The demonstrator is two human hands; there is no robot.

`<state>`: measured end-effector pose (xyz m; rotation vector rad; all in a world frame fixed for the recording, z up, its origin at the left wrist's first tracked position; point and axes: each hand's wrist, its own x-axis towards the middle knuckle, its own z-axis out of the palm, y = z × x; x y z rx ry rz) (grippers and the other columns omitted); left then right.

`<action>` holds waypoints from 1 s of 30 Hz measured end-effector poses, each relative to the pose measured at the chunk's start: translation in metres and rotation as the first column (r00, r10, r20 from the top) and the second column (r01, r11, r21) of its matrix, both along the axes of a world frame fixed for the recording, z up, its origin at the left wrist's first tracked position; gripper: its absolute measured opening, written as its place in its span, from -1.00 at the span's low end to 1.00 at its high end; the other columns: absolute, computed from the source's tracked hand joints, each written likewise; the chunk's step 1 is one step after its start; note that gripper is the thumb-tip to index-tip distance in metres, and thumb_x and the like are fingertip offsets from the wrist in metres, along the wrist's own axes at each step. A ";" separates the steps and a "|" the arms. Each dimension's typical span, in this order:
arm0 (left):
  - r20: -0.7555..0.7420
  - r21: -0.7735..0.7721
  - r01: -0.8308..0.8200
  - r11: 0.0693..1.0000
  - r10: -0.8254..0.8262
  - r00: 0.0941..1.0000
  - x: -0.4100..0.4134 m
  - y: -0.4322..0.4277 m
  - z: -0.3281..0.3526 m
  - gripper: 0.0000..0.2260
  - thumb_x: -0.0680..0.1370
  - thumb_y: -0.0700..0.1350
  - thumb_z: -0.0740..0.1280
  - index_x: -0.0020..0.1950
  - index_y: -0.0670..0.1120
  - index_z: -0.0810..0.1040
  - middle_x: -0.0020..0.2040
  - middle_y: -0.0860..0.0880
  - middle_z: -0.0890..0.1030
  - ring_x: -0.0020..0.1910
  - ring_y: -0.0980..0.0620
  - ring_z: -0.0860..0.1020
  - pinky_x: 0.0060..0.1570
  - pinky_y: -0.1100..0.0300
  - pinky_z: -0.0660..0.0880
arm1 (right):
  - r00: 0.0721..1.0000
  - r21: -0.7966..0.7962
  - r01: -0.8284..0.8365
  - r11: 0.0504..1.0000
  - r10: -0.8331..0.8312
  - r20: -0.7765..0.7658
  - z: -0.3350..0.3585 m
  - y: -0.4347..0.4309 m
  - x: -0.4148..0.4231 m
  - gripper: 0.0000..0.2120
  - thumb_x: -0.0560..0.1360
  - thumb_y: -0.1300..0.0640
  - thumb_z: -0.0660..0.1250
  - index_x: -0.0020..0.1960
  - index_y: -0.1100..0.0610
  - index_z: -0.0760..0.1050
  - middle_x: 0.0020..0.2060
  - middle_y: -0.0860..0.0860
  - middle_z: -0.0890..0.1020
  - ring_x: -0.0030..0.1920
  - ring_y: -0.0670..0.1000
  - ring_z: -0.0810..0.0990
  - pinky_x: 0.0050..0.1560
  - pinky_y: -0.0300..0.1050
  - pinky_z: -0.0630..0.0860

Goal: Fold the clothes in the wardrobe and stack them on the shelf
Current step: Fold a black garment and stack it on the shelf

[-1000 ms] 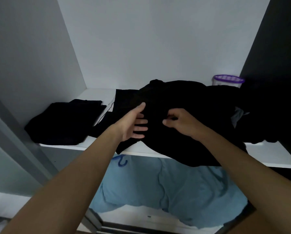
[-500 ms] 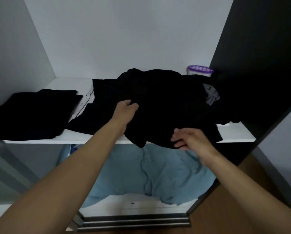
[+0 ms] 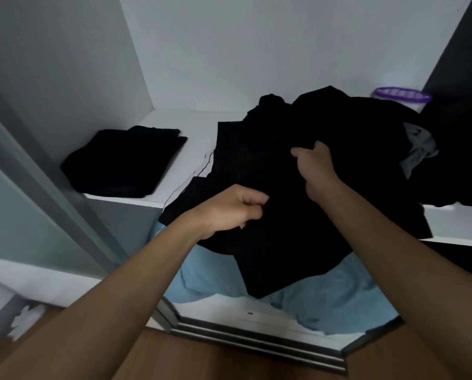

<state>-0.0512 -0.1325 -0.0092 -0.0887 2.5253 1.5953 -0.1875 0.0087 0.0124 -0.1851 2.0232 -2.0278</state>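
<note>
A loose black garment (image 3: 292,242) hangs over the front edge of the white wardrobe shelf (image 3: 454,226), spilling from a heap of dark clothes (image 3: 339,122). My left hand (image 3: 229,209) pinches a fold of this garment near the shelf's front edge. Higher up, my right hand (image 3: 315,168) grips the same black cloth on top of the heap. A folded black stack (image 3: 125,163) lies on the left part of the shelf, apart from both hands.
A grey piece of cloth (image 3: 418,149) shows in the heap at right. A clear tub with a purple lid (image 3: 402,97) stands at the back right. Light blue fabric (image 3: 325,300) lies below the shelf. The sliding door frame (image 3: 45,187) runs along the left.
My right hand rose from under the garment's hanging edge to grip it on the heap. My left hand dropped toward the shelf front. More black cloth now hangs over the edge.
</note>
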 end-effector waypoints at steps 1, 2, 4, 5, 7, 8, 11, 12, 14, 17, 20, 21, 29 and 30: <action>0.037 0.026 -0.061 0.998 0.060 0.998 0.003 -0.010 -0.003 -0.74 0.54 -0.19 0.31 0.09 0.10 0.67 -0.02 0.05 0.72 -0.08 0.12 0.64 -0.11 0.25 0.51 | 0.999 -0.113 0.001 0.994 0.003 0.036 0.000 0.003 0.003 -0.76 0.57 0.20 0.32 0.14 -0.08 0.45 -0.05 -0.01 0.65 -0.04 0.01 0.66 -0.27 -0.18 0.62; 0.066 0.077 -0.162 0.984 0.157 0.985 0.007 -0.019 -0.005 -0.80 0.53 -0.10 0.35 0.10 0.13 0.64 0.01 0.11 0.72 0.00 0.15 0.66 -0.08 0.21 0.54 | 0.997 -0.201 -0.003 0.980 0.019 0.077 0.003 0.007 0.008 -0.79 0.55 0.19 0.36 0.08 -0.09 0.48 -0.07 -0.01 0.67 -0.05 0.02 0.68 -0.21 -0.14 0.64; 0.124 0.233 -0.440 0.867 0.423 0.898 0.008 -0.034 -0.009 -0.78 0.49 0.10 0.41 0.09 0.07 0.63 0.05 0.11 0.71 0.12 0.09 0.65 -0.03 0.12 0.57 | 0.985 -0.317 -0.052 0.947 0.100 0.138 0.005 0.018 0.026 -0.85 0.51 0.20 0.42 0.00 -0.03 0.59 -0.10 0.03 0.74 -0.06 0.06 0.73 -0.07 -0.02 0.67; 0.121 0.263 -0.565 0.782 0.554 0.824 0.006 -0.041 -0.010 -0.68 0.47 0.17 0.43 0.11 0.02 0.61 0.08 0.07 0.70 0.14 0.06 0.64 -0.04 0.12 0.57 | 0.974 -0.374 -0.075 0.925 0.149 0.174 0.005 0.024 0.039 -0.84 0.49 0.22 0.43 0.02 0.01 0.64 -0.09 0.04 0.75 -0.06 0.06 0.74 -0.03 0.03 0.68; 0.084 0.281 -0.721 0.633 0.733 0.675 0.002 -0.052 -0.013 -0.42 0.37 0.28 0.47 0.25 -0.05 0.52 0.17 -0.01 0.62 0.11 0.05 0.61 -0.08 0.14 0.53 | 0.947 -0.435 -0.085 0.896 0.208 0.243 0.000 0.034 0.066 -0.76 0.45 0.26 0.43 0.11 0.10 0.66 -0.05 0.08 0.75 -0.05 0.09 0.74 -0.07 0.05 0.67; 0.114 0.314 -0.753 0.578 0.764 0.635 0.000 -0.054 -0.014 -0.29 0.31 0.31 0.49 0.33 -0.04 0.45 0.23 -0.03 0.57 0.12 0.04 0.59 -0.06 0.12 0.54 | 0.934 -0.436 -0.089 0.896 0.227 0.276 -0.005 0.038 0.080 -0.74 0.44 0.26 0.42 0.12 0.15 0.66 -0.05 0.10 0.75 -0.06 0.10 0.74 -0.12 0.02 0.67; 0.354 0.455 -0.739 0.497 0.661 0.662 0.001 -0.056 -0.016 -0.10 0.23 0.33 0.55 0.43 -0.04 0.34 0.23 -0.04 0.58 0.11 -0.03 0.63 -0.13 0.06 0.62 | 0.899 -0.357 -0.056 0.932 0.203 0.388 -0.019 0.046 0.121 -0.80 0.40 0.30 0.32 -0.32 0.17 0.68 -0.33 0.08 0.69 -0.34 0.04 0.69 -0.35 -0.11 0.61; 0.378 0.470 -0.721 0.509 0.622 0.685 0.005 -0.055 -0.016 -0.13 0.23 0.33 0.55 0.40 -0.05 0.38 0.17 -0.03 0.61 0.07 -0.03 0.65 -0.19 0.08 0.61 | 0.890 -0.325 -0.019 0.946 0.164 0.425 -0.025 0.049 0.132 -0.69 0.38 0.32 0.27 -0.49 0.13 0.58 -0.44 0.04 0.61 -0.46 0.00 0.62 -0.43 -0.18 0.55; 0.384 0.467 -0.661 0.587 0.539 0.750 0.011 -0.051 -0.018 -0.21 0.22 0.34 0.56 0.30 -0.05 0.49 0.08 0.02 0.63 0.03 0.01 0.64 -0.19 0.10 0.58 | 0.885 -0.323 0.045 0.945 0.113 0.453 -0.034 0.051 0.153 -0.65 0.31 0.36 0.20 -0.58 0.06 0.41 -0.50 -0.01 0.50 -0.53 -0.04 0.50 -0.49 -0.24 0.46; 0.363 0.434 -0.569 0.698 0.443 0.820 0.026 -0.045 -0.028 -0.17 0.28 0.26 0.59 0.41 -0.08 0.42 0.07 -0.04 0.61 0.02 0.00 0.62 -0.26 0.12 0.58 | 0.893 -0.337 0.067 0.939 0.094 0.439 -0.047 0.047 0.191 -0.71 0.21 0.35 0.16 -0.54 0.04 0.48 -0.45 -0.03 0.54 -0.47 -0.03 0.55 -0.42 -0.18 0.52; 0.409 0.525 -0.464 0.713 0.266 0.873 0.053 -0.041 -0.050 -0.49 0.40 0.06 0.58 0.24 -0.14 0.56 -0.01 -0.08 0.70 -0.15 -0.01 0.71 -0.30 0.16 0.59 | 0.910 -0.380 0.111 0.918 0.059 0.410 -0.062 0.032 0.237 -0.68 0.20 0.33 0.12 -0.52 0.05 0.56 -0.45 -0.05 0.58 -0.41 -0.04 0.63 -0.37 -0.18 0.57; 0.442 0.555 -0.433 0.711 0.189 0.877 0.066 -0.042 -0.059 -0.61 0.41 0.03 0.57 0.12 -0.12 0.62 -0.09 -0.08 0.73 -0.20 -0.01 0.71 -0.31 0.17 0.60 | 0.910 -0.393 0.133 0.910 0.046 0.413 -0.068 0.026 0.253 -0.69 0.18 0.31 0.12 -0.52 0.05 0.57 -0.44 -0.05 0.60 -0.39 -0.03 0.65 -0.35 -0.18 0.59; 0.387 0.361 -0.237 0.902 0.086 0.918 0.154 -0.066 -0.114 -0.64 0.43 -0.08 0.53 0.19 -0.11 0.61 0.12 -0.11 0.68 0.10 -0.12 0.65 0.16 0.01 0.58 | 0.735 -0.054 0.348 0.936 -0.237 0.635 -0.162 0.006 0.360 -0.86 0.08 0.27 0.20 -0.45 0.08 0.27 -0.43 0.01 0.50 -0.36 0.03 0.56 -0.30 -0.17 0.46; 0.334 0.321 -0.205 0.925 0.092 0.938 0.164 -0.070 -0.114 -0.66 0.43 -0.08 0.54 0.17 -0.09 0.62 0.10 -0.08 0.69 0.09 -0.08 0.65 0.11 0.07 0.58 | 0.721 0.093 0.303 0.948 -0.293 0.628 -0.175 0.005 0.370 -0.87 0.16 0.32 0.20 -0.44 0.10 0.35 -0.40 0.03 0.53 -0.36 0.02 0.57 -0.30 -0.17 0.48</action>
